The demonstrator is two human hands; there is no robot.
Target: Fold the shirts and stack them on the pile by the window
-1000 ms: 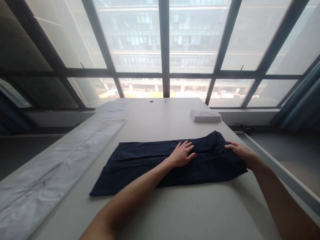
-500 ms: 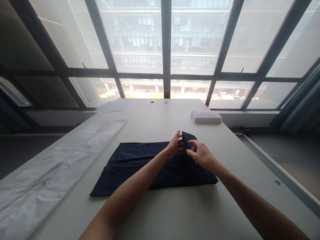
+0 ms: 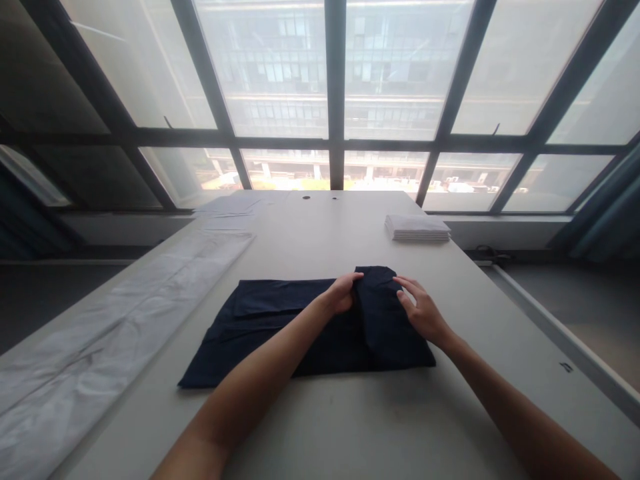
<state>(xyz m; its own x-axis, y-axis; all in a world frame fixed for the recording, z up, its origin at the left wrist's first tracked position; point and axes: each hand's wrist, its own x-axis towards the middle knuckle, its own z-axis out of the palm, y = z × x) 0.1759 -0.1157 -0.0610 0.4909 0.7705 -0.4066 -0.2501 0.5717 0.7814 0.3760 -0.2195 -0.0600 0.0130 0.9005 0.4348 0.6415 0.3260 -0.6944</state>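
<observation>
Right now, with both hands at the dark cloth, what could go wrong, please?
The folded end of the cloth could lie crooked: its far edge sticks out past the rest. It might also slip or bunch, since the left hand seems to hold its edge while the right hand has fingers spread. The wrinkles on the left part may stay in.

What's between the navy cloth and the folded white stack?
Only bare white tabletop separates the navy cloth from the folded white stack, in the head view.

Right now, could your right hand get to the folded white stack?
Probably, with a stretch: the right hand is at the navy cloth, and only bare tabletop lies between it and the folded white stack.
</observation>
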